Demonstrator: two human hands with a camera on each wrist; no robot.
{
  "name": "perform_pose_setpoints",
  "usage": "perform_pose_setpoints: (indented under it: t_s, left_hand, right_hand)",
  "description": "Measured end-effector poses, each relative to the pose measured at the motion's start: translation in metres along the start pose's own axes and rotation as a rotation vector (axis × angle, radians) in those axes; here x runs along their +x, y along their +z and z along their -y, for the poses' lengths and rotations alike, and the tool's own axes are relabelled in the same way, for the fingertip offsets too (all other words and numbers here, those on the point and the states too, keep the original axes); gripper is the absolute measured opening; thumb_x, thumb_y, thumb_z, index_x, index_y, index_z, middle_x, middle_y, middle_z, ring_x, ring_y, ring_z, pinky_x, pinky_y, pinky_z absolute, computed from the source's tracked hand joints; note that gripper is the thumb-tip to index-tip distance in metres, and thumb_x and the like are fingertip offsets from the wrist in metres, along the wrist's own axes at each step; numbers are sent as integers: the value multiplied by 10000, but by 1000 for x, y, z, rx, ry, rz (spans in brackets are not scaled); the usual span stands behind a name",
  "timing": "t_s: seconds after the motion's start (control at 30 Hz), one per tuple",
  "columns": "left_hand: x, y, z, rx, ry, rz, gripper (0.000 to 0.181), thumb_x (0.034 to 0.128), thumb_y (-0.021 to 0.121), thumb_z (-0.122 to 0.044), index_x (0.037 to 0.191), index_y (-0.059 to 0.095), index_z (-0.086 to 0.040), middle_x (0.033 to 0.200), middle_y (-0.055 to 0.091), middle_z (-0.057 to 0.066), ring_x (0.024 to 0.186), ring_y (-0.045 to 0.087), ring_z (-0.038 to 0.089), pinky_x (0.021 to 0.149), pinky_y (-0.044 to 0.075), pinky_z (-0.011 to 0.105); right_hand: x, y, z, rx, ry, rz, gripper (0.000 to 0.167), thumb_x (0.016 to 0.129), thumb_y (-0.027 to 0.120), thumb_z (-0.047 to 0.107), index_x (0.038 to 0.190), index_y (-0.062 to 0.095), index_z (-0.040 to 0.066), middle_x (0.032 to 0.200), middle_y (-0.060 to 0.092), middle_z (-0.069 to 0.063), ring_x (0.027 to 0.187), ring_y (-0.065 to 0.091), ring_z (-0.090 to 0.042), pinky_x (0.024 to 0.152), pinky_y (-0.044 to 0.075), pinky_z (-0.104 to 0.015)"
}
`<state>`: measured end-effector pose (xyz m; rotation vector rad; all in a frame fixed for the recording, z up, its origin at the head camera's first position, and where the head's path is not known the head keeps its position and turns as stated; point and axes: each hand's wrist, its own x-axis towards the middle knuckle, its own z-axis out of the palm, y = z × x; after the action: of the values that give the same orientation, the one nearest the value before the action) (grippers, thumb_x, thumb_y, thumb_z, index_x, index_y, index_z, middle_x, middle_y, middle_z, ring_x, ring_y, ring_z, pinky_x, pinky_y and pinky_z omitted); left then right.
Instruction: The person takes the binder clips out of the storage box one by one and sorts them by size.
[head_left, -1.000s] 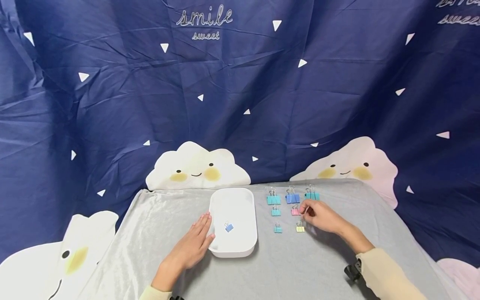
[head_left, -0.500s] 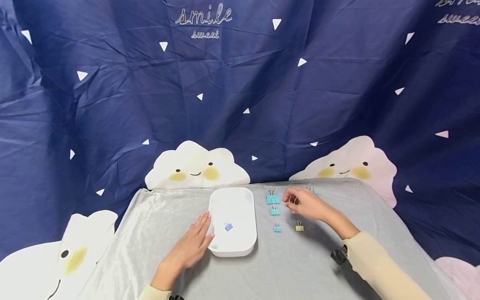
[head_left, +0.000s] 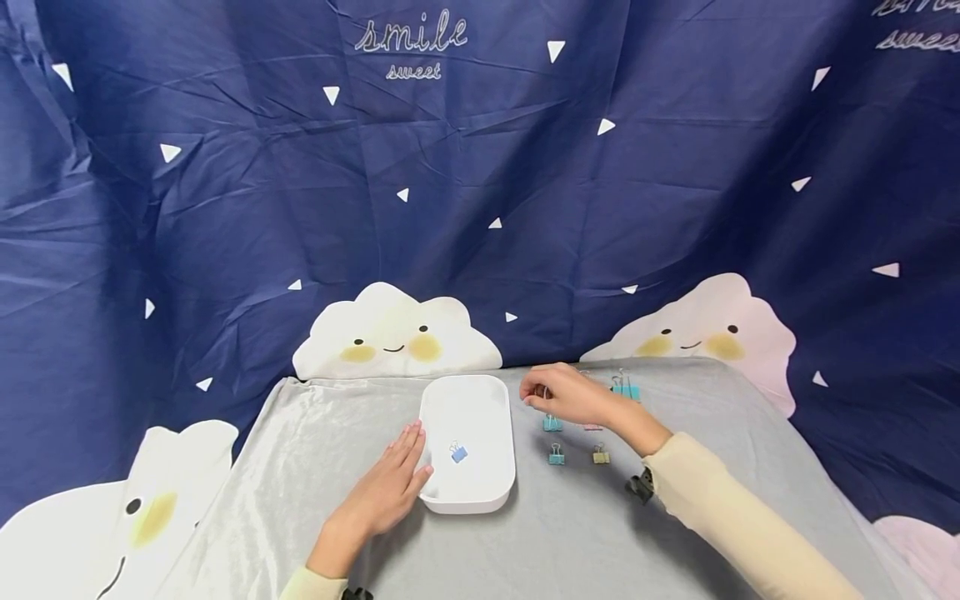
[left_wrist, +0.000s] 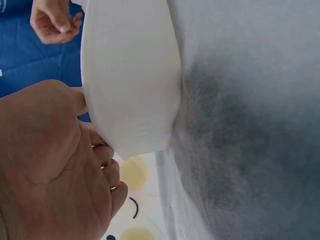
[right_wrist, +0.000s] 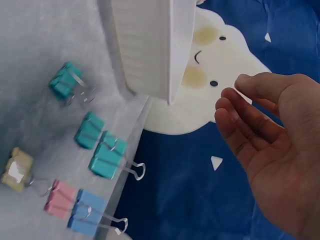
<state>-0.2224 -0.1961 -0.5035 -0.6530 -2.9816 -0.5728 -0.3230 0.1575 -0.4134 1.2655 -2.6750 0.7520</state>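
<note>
A white plastic box [head_left: 467, 507] stands on the grey cloth with a small blue binder clip [head_left: 459, 454] inside. My left hand [head_left: 385, 492] rests its fingers against the box's left rim. Above the clip rows, near the box's right side, my right hand [head_left: 567, 394] hovers with loosely bent fingers. Nothing lies between those fingers in the right wrist view. Below this hand are a large teal clip [right_wrist: 107, 155] and a medium teal clip [head_left: 552, 424]. A pink clip [right_wrist: 61, 198] and a large blue clip [right_wrist: 87, 212] are partly covered by the hand in the head view.
Nearer the front lie a small teal clip [head_left: 556, 459] and a yellow clip [head_left: 602, 457]. Another teal clip [head_left: 626, 391] is at the back right. Behind the table hangs a navy curtain [head_left: 480, 167] with clouds, close to the cloth's back edge.
My right hand has moved left across the clips, from beside the pink clip to above the large teal one. The left hand and the box have stayed in place.
</note>
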Motion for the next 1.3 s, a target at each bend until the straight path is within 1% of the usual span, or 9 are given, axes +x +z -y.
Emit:
perform_pose_setpoints:
  t_s: [0.1,0.33,0.57,0.7,0.8,0.93,1.1,1.3]
  left_hand:
    - [0,0,0,17,-16,16,661,1156,429,-354,1662,269,39,1779,206,166,1653,211,367,1340,244,577]
    - [-2,1,0,20,0,-9,651,1153,434,-344,1646,300,59,1767,239,185,1643,238,382,1338,251,567]
    - [-2,0,0,22,-4,-10,650,1153,443,-338,1650,294,54,1768,236,182,1645,232,377,1340,247,567]
    - [-4,0,0,10,7,-21,646,1146,460,-330,1638,319,64,1753,269,203,1628,263,413,1318,277,603]
    - [-4,0,0,5,16,-26,645,1147,458,-337,1633,330,67,1746,285,210,1621,276,423,1308,292,614]
    - [-2,-1,0,14,11,-11,648,1151,450,-335,1644,306,59,1756,259,200,1635,250,402,1327,270,588]
    - [-1,0,0,33,5,-2,647,1152,443,-332,1648,295,57,1762,251,189,1641,239,387,1333,263,575]
    - [-1,0,1,27,0,6,647,1154,441,-335,1653,290,48,1765,246,180,1647,228,376,1334,260,578]
  right_hand:
    - [10,2,7,-6,-13,29,134,1006,705,74,968,744,195,915,698,91,767,581,-10,700,546,-208]
    - [33,13,19,-27,-74,77,103,989,728,71,944,773,151,876,724,64,764,593,3,707,558,-190]
    - [55,26,27,-68,-99,145,91,989,732,99,939,772,163,855,712,77,759,587,-10,710,539,-194]
    - [66,37,31,-76,-130,201,75,982,726,71,962,776,125,870,730,52,771,605,-30,719,538,-194]
    - [74,47,34,-90,-153,228,74,968,730,50,958,774,109,872,739,34,780,623,-44,724,546,-194]
    - [82,59,38,-123,-164,257,72,959,742,55,948,767,121,872,738,36,788,632,-57,737,550,-204]
    - [88,75,42,-151,-148,319,66,952,764,65,1008,774,99,916,759,23,829,666,-81,775,568,-222]
    - [91,91,49,-185,-92,394,185,948,805,97,1126,757,88,1090,784,-34,1005,736,-155,905,605,-273]
